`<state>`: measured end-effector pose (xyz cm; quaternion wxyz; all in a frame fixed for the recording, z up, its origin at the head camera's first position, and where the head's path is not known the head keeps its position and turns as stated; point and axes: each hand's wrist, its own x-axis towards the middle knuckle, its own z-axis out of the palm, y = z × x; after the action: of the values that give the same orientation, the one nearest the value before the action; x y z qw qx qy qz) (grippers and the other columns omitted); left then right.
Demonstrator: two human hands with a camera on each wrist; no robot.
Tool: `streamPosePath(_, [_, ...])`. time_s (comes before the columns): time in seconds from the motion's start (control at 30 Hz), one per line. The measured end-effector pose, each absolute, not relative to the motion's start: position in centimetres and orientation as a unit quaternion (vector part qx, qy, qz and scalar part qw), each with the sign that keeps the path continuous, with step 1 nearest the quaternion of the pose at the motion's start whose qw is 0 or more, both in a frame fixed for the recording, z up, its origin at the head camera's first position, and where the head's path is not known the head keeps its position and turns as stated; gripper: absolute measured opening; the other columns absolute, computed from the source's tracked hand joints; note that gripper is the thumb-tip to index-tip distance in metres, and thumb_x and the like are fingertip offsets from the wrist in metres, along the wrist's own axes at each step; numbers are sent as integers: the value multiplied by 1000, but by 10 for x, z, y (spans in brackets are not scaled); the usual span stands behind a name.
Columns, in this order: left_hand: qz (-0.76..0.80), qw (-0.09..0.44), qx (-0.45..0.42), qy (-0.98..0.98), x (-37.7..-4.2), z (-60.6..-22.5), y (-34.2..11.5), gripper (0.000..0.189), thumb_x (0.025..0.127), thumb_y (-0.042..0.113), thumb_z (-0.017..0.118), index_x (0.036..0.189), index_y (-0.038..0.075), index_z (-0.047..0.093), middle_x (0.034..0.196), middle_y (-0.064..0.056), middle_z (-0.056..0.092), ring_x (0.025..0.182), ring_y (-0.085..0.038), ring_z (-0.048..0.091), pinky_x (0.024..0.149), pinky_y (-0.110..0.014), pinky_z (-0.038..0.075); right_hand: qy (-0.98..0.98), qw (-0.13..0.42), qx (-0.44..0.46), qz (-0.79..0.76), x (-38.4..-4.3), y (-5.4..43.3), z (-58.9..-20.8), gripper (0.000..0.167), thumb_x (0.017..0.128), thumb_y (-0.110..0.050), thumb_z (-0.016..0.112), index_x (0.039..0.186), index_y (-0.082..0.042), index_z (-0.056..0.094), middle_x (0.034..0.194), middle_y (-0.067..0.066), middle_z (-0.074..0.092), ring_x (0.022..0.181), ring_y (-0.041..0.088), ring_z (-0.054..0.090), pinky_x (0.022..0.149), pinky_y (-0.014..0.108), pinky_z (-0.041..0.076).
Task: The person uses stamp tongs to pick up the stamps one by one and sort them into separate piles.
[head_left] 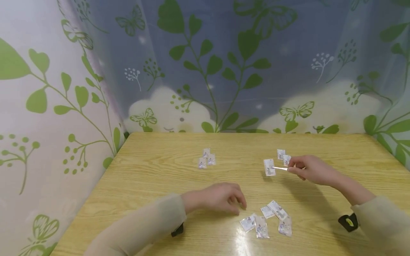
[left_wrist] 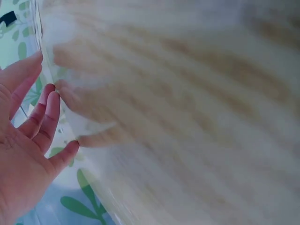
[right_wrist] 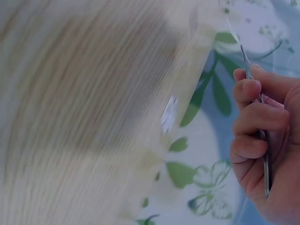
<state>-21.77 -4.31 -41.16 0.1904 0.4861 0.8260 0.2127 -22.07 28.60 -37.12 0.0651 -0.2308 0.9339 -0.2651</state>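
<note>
My right hand (head_left: pixel 309 170) pinches a pair of silver tweezers (right_wrist: pixel 266 161), its fingers curled along them. At the tweezers' tip hangs a small printed card (head_left: pixel 269 168), with a shadow on the wood below it. Just behind lie two similar cards (head_left: pixel 280 153), the nearer one partly covered by my fingers. My left hand (head_left: pixel 221 197) holds nothing; its fingers are loosely bent with the fingertips right at the tabletop. In front of it and to its right are several loose cards (head_left: pixel 262 227), some overlapping.
Three more cards (head_left: pixel 202 163) lie grouped at the back left of the wooden table (head_left: pixel 153 170). Behind the table hangs a leaf-patterned curtain (head_left: pixel 224 89), which also runs down the left side. Light glares off the front of the tabletop.
</note>
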Motion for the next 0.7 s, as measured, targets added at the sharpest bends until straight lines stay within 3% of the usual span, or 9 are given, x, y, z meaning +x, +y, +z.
streamPosePath(0.7, [160, 172, 522, 820, -205, -412, -35, 18, 82, 23, 78, 100, 25, 74, 96, 15, 54, 83, 3, 48, 72, -12, 39, 948, 79, -175, -254, -264, 327, -402, 12, 96, -13, 59, 88, -5, 63, 53, -3, 47, 46, 12, 38, 49, 28, 33])
